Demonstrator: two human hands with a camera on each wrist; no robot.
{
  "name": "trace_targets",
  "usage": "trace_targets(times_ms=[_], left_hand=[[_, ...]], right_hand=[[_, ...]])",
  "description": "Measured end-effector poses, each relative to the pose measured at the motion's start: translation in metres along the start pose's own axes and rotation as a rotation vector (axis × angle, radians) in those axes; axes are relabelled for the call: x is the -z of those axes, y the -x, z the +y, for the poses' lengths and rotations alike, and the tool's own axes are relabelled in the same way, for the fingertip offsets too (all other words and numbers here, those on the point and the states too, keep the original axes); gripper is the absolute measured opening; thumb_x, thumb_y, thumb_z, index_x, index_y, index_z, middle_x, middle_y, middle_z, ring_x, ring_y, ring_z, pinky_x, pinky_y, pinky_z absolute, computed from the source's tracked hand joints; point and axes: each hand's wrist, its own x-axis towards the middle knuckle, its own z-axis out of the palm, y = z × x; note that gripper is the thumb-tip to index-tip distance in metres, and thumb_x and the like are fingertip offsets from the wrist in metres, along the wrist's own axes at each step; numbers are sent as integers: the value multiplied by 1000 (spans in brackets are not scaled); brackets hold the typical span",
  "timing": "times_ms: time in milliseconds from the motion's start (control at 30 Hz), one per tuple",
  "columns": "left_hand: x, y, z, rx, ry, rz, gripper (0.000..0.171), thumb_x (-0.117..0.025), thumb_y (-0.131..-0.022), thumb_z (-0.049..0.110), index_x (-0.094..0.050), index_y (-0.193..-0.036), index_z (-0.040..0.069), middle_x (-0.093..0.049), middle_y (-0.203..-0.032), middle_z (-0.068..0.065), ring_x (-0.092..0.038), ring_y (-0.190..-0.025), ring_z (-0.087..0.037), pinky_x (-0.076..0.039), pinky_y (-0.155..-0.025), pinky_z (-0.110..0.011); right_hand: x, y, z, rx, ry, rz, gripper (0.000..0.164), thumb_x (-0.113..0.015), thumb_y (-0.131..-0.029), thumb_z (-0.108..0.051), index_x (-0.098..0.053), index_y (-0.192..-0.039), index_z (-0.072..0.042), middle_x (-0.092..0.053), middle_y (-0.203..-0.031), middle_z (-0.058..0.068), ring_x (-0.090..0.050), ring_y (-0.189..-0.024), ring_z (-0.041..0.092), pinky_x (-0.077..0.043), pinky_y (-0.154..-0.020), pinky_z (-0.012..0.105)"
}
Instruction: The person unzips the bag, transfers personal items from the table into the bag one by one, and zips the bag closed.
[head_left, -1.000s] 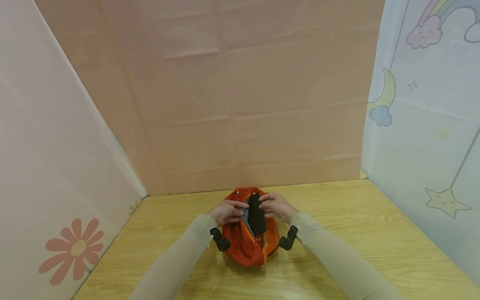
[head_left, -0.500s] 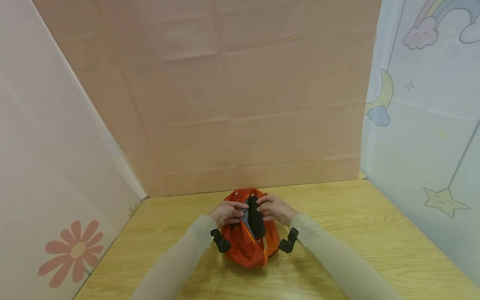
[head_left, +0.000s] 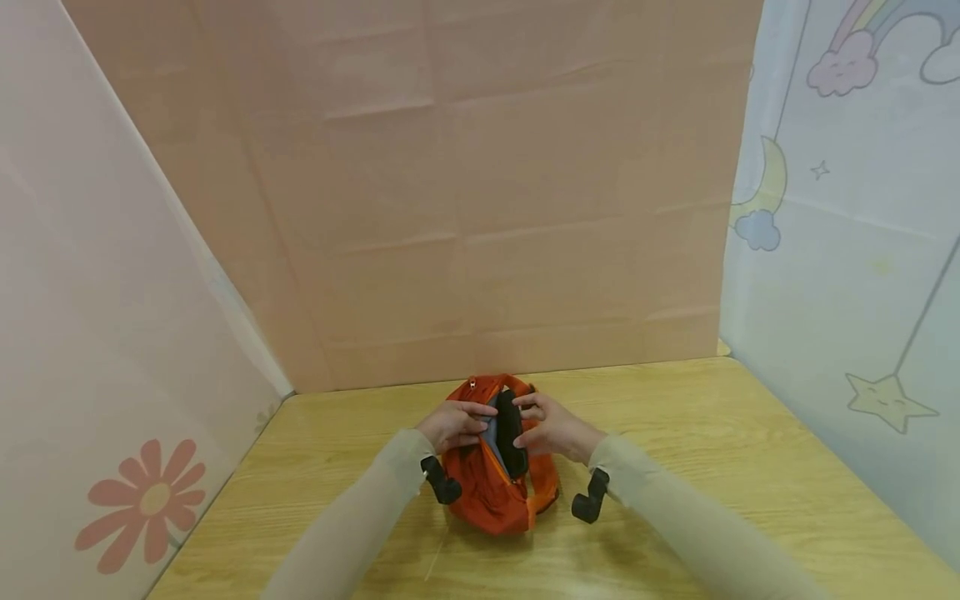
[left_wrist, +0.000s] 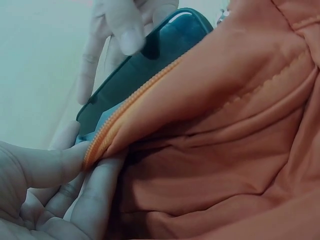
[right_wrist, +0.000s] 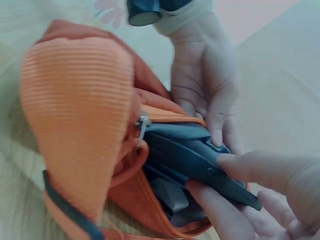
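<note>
An orange-red zippered bag point(head_left: 487, 496) stands on the table with its grey-lined mouth unzipped. My left hand point(head_left: 452, 425) pinches the zipper edge point(left_wrist: 107, 132) between thumb and fingers, spreading the mouth to the left. Partly inside the bag, a black, elongated case point(head_left: 510, 433) stands on edge; the left wrist view shows its rounded corner, raised rim and glossy surface. My right hand point(head_left: 555, 429) pinches it, with the thumb on one face and fingers on the other. Its lower part is hidden in the bag.
Deeper in the bag lies a small light-grey object point(right_wrist: 170, 194). A wide ribbed orange strap point(right_wrist: 82, 110) with dark trim loops beside the opening. The wood-grain table point(head_left: 675, 467) is bounded by a peach back panel point(head_left: 480, 250) and printed side panels point(head_left: 847, 275).
The right hand has shifted slightly right and turned, its thumb now showing against the case. The case has tilted between the fingers. My left hand stays at the zipper edge.
</note>
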Motion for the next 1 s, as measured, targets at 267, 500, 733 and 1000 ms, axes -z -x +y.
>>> trace_targets(times_ms=[267, 500, 733, 1000], left_hand=[[0, 1, -1, -3, 16, 2, 33, -61, -92, -1, -68, -123, 8, -66, -101, -6, -62, -83, -15, -55, -75, -30], [0, 1, -1, -9, 24, 5, 33, -60, -92, -1, -67, -123, 7, -66, -98, -4, -62, -82, -14, -54, -74, -29], [0, 3, 0, -3, 21, 9, 34, -61, -92, 0, -66, -124, 7, -65, -100, -4, -61, -83, -14, -54, -75, -29], [2, 3, 0, -12, 15, 2, 34, -60, -92, 0, -66, -125, 7, -63, -100, -5, -60, -84, -15, -54, -76, -29]], right_hand=[[-3, 5, 3, -8, -21, 48, 73, -68, -80, 13, -31, -142, 0, -46, -124, 27, -65, -88, 24, -56, -76, 41], [-2, 8, 4, -26, 16, 72, 71, -67, -83, 10, -32, -144, 0, -55, -117, 24, -67, -84, 23, -57, -73, 42], [1, 10, 6, -19, 38, 61, 70, -64, -86, 7, -31, -147, -1, -51, -125, 25, -66, -88, 21, -57, -73, 41], [6, 11, 5, -37, -33, 20, 69, -58, -88, 8, -29, -150, -3, -48, -133, 26, -68, -85, 18, -57, -75, 38]])
